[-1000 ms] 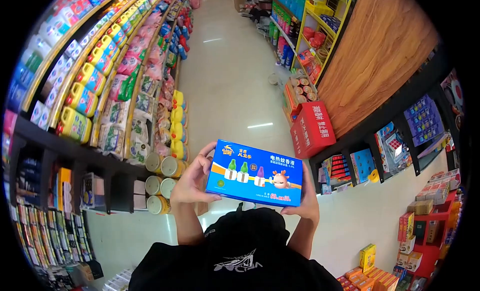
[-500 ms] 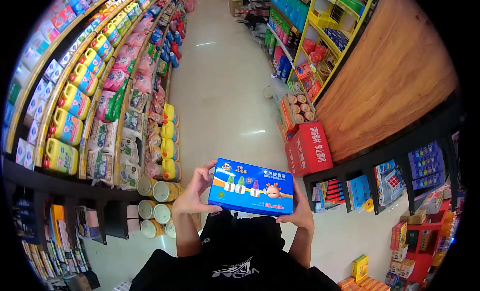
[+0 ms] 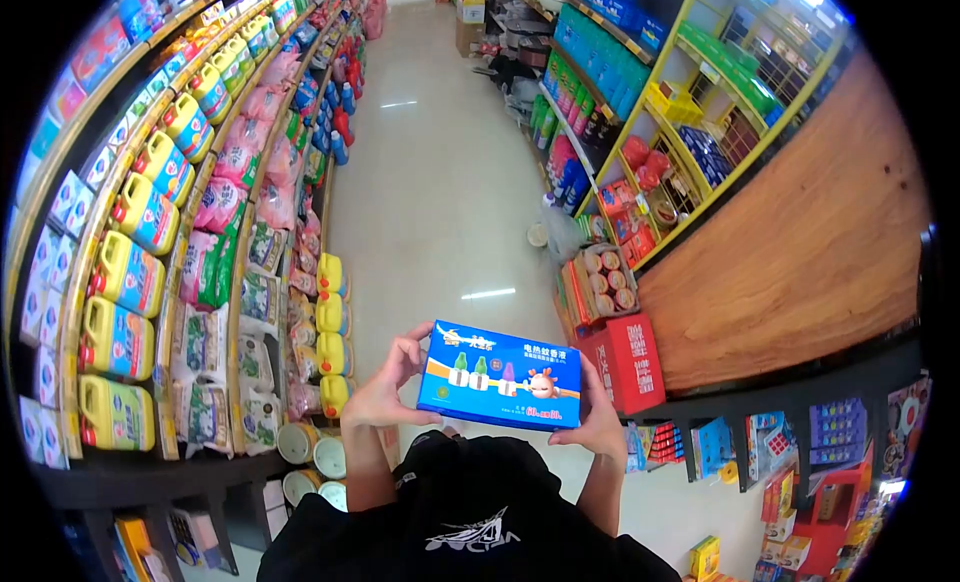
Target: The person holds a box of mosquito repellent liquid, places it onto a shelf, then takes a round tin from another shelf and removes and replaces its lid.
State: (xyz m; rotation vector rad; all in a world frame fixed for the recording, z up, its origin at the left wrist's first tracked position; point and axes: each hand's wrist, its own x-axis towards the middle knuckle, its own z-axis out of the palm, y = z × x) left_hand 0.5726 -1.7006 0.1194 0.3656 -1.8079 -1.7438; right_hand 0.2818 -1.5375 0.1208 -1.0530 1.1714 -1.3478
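A blue box (image 3: 500, 375) with pictures of small green-topped and purple-topped bottles and a cartoon figure is held level in front of the chest. My left hand (image 3: 385, 387) grips its left end, thumb along the lower edge and fingers at the upper corner. Around the right end is my right hand (image 3: 598, 412), its thumb under the lower right corner. The printed face of the box points up toward the camera. Its underside and some of my fingers are hidden.
Shelves of yellow jugs (image 3: 131, 272) and pink bags line the left side. A tiled aisle floor (image 3: 430, 182) runs ahead. On the right stand a red box (image 3: 633, 362), a yellow-framed rack (image 3: 700, 197) and a wooden panel (image 3: 790, 262). Round tubs (image 3: 330, 457) sit low at left.
The view has tilted up and moved along, so the shelves and the red box appear lower and more of the right rack shows. Both hands keep hold of the box.
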